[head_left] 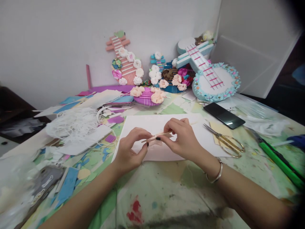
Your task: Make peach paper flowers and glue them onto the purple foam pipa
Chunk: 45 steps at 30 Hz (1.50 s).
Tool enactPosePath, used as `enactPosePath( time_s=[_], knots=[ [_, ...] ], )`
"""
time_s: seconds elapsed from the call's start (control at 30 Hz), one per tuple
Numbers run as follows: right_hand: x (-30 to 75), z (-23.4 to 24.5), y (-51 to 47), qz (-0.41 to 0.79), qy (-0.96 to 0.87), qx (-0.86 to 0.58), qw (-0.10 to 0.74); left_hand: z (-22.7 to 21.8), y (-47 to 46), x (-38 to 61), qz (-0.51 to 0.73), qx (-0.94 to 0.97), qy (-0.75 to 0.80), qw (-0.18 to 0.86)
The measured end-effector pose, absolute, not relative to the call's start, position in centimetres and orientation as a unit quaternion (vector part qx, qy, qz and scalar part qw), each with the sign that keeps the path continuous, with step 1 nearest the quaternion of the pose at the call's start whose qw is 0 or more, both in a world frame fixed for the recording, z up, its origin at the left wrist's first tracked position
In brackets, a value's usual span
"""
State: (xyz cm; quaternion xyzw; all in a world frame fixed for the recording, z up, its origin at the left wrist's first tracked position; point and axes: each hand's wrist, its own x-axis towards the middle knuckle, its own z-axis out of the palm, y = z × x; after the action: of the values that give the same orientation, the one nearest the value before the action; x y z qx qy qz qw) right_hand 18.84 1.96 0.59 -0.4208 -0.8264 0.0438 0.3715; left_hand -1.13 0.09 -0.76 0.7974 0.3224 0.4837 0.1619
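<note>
Pale slender stick with paper scrap, hand-held

Stick pinched between thumb and fingers of left hand and right hand alike, above the white sheet; scrap at the stick, between the hands. Right: gold-handled scissors (blades pointing far left), overlapping cream card. Beyond: black smartphone, lying flat.

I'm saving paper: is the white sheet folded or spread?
Spread: the white sheet lies flat, its broad face showing around the left hand and right hand.

Beige stick, white sheet, gold-handled scissors, black phone, pale-striped purple ornament
</note>
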Motion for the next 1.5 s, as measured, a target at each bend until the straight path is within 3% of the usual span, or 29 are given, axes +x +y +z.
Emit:
enactPosePath(
  time_s=[0.27, 0.57, 1.5],
  knots=[
    [18.82, 0.87, 1.96, 0.071, -0.811, -0.427, 0.393, -0.75, 0.43, -1.11, 0.476, 0.824, 0.273, 0.138],
    [18.71, 0.82, 2.02, 0.071, -0.809, -0.429, 0.395, -0.79, 0.11, -1.46, 0.476, 0.819, 0.262, 0.182],
    [18.68, 0.9, 1.94, 0.072, -0.809, -0.425, 0.401, -1.34, 0.89, -1.08, 0.483, 0.836, 0.24, 0.101]
  ],
)
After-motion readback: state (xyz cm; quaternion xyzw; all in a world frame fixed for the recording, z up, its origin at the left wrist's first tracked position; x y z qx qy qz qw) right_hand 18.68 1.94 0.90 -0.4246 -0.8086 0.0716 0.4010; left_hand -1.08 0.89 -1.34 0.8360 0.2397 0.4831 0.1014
